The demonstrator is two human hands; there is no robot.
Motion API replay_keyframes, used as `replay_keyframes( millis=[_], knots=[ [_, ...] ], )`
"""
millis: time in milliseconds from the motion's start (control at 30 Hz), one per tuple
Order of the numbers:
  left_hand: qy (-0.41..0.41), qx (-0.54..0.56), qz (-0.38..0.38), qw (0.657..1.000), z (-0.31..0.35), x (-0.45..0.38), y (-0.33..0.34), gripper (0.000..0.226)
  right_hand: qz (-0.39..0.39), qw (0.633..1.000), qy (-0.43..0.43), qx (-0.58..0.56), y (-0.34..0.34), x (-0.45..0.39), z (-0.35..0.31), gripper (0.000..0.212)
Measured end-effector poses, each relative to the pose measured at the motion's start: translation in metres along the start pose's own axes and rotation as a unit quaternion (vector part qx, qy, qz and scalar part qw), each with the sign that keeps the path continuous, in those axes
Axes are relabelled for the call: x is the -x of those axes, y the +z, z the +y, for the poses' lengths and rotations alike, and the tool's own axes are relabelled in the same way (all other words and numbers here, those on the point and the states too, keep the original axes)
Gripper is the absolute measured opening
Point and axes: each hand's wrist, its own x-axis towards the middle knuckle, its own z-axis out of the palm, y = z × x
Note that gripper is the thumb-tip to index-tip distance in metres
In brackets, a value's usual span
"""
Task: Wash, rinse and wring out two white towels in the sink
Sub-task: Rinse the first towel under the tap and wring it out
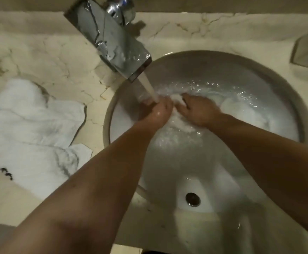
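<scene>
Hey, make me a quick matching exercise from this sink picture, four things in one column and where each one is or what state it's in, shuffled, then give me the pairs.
Things:
1. faucet
2. towel in the sink
3. second towel
4. overflow hole

Places or states:
A. crumpled on the marble counter, left of the basin
B. running, its stream landing on the left hand
C. in the near wall of the sink
D. under water, gripped by both hands, the right hand beside the left

Pairs: 1-B, 2-D, 3-A, 4-C

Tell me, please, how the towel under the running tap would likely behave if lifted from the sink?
Probably floppy: the towel in the sink bunches softly between both hands. Likely heavy for its size and dripping, since it lies soaked under the tap's stream.
</scene>
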Motion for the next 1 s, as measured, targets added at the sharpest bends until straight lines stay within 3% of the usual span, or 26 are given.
replay_keyframes(
  millis=[67, 133, 200, 233, 333, 367, 500, 567, 667, 767, 900, 1000],
  knots=[
    [0.002, -0.052, 0.006, 0.999, -0.008, 0.004, -0.004, 0.038, 0.022, 0.997, -0.065, -0.029, 0.000, 0.020, 0.004, 0.054],
    [0.022, -0.109, 0.039, 0.993, -0.017, 0.003, -0.004, 0.039, 0.072, 0.991, -0.094, 0.055, 0.005, 0.041, 0.021, 0.068],
    [0.081, -0.127, 0.081, 0.985, -0.020, 0.003, 0.001, 0.049, 0.114, 0.980, -0.072, 0.148, 0.007, 0.060, 0.042, 0.071],
    [0.141, -0.157, 0.119, 0.970, -0.019, 0.005, 0.006, 0.051, 0.129, 0.976, -0.052, 0.170, 0.011, 0.070, 0.052, 0.074],
    [0.346, -0.264, 0.181, 0.882, -0.017, 0.006, 0.036, 0.054, 0.167, 0.973, 0.015, 0.160, 0.021, 0.091, 0.068, 0.081],
    [0.347, -0.286, 0.182, 0.875, -0.010, 0.009, 0.046, 0.063, 0.171, 0.973, 0.051, 0.150, 0.024, 0.092, 0.067, 0.084],
    [0.212, -0.333, 0.168, 0.903, 0.010, -0.003, 0.067, 0.089, 0.170, 0.968, 0.159, 0.096, 0.024, 0.078, 0.063, 0.093],
    [0.176, -0.324, 0.179, 0.912, 0.024, -0.009, 0.063, 0.083, 0.181, 0.970, 0.156, 0.041, 0.020, 0.070, 0.065, 0.087],
    [0.148, -0.307, 0.138, 0.930, 0.034, -0.020, 0.057, 0.056, 0.163, 0.973, 0.165, 0.011, 0.010, 0.056, 0.067, 0.073],
    [0.154, -0.195, 0.140, 0.958, 0.035, -0.028, 0.052, 0.041, 0.149, 0.978, 0.142, -0.036, 0.000, 0.044, 0.067, 0.058],
    [0.190, -0.227, 0.083, 0.952, 0.045, -0.028, 0.038, 0.060, 0.111, 0.978, 0.140, -0.109, -0.012, 0.038, 0.072, 0.045],
    [0.197, -0.166, 0.101, 0.961, 0.038, -0.024, 0.026, 0.071, 0.135, 0.983, 0.106, -0.069, -0.013, 0.055, 0.074, 0.051]
  ],
)
